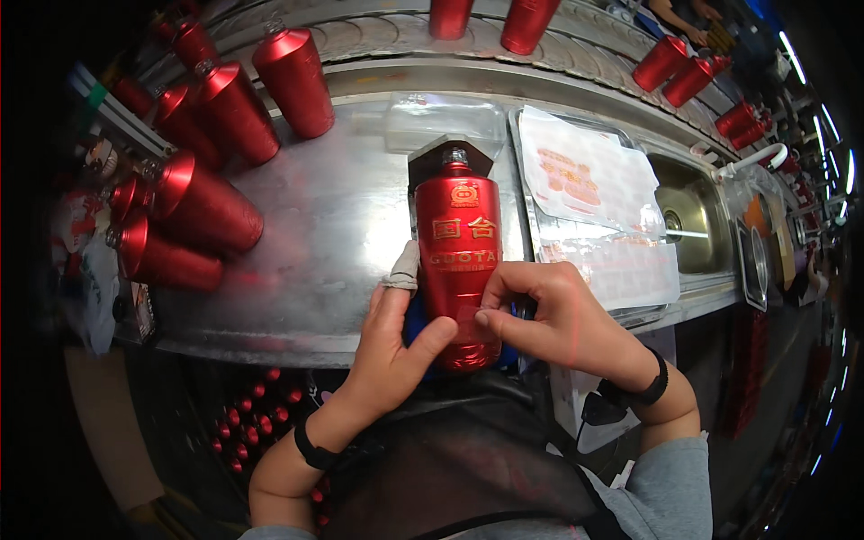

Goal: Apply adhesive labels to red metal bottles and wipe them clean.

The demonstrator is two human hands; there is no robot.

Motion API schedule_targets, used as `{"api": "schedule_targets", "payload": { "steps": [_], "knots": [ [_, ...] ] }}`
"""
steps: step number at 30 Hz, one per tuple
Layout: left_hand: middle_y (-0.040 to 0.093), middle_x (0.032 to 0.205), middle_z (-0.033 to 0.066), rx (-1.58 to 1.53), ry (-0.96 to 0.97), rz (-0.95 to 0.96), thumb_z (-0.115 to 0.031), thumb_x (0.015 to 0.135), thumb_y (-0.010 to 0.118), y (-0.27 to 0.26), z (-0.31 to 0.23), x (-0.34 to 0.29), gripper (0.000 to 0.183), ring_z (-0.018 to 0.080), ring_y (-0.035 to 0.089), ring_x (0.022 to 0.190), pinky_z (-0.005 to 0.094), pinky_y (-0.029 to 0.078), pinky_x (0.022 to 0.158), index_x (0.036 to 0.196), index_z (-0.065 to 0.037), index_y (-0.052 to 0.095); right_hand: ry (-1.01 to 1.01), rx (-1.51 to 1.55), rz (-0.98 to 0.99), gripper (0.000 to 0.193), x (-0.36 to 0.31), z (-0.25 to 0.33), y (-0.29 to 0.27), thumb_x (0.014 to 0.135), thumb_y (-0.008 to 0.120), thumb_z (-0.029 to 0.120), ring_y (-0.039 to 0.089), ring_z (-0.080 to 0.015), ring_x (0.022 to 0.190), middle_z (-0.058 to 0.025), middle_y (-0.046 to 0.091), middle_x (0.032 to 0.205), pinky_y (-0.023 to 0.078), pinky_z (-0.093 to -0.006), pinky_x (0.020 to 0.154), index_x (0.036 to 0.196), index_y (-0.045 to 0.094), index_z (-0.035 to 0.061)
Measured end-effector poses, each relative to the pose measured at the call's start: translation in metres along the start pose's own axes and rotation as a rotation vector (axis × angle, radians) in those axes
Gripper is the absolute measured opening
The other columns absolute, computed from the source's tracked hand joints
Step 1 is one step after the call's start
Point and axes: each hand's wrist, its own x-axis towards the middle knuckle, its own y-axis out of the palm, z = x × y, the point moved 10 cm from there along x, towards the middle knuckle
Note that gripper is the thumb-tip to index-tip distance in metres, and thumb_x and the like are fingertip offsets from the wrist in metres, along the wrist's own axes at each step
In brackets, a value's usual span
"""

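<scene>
A glossy red bottle [460,211] with gold lettering lies in front of me, its neck pointing away and its base toward me. A dark angular holder [423,162] shows behind its neck. My left hand [389,346] grips the bottle's lower left side, with the thumb over its front and a pale cover on one finger. Thumb and index finger of my right hand [553,315] are pinched at the bottle's lower right front. Something thin and see-through seems to lie on the bottle there, but its kind is unclear.
Several red bottles [236,112] stand at the left of the metal table [315,216]. Printed sheets [589,171] lie on a tray at the right, beside a sink [693,220]. Beyond runs a conveyor [396,54] carrying more bottles. Another person's hand [697,34] appears far right.
</scene>
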Motion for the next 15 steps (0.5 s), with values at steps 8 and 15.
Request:
{"api": "schedule_targets", "payload": {
  "steps": [8,15],
  "knots": [
    [0.037,0.147,0.0284,0.085,-0.043,-0.029,-0.025,0.087,0.072,0.001,0.004,-0.001,0.087,0.0401,0.038,0.137,0.0436,0.029,0.114,0.151,0.007,0.022,0.096,0.027,-0.004,0.017,0.008,-0.006,0.005,0.086,0.068,0.012,0.063,-0.0181,0.063,-0.0127,0.063,0.068,0.048,-0.0333,0.057,0.084,0.060,-0.0030],
    [0.034,0.150,0.0270,0.085,-0.040,0.033,-0.027,0.089,0.070,0.001,0.011,-0.002,0.086,0.0385,0.036,0.139,0.0427,0.028,0.115,0.152,0.007,0.021,0.194,0.147,-0.204,0.032,-0.018,-0.048,0.003,0.084,0.077,0.025,0.055,-0.0121,0.068,-0.0054,0.058,0.074,0.045,-0.0277,0.062,0.091,0.055,0.0014]
  ]
}}
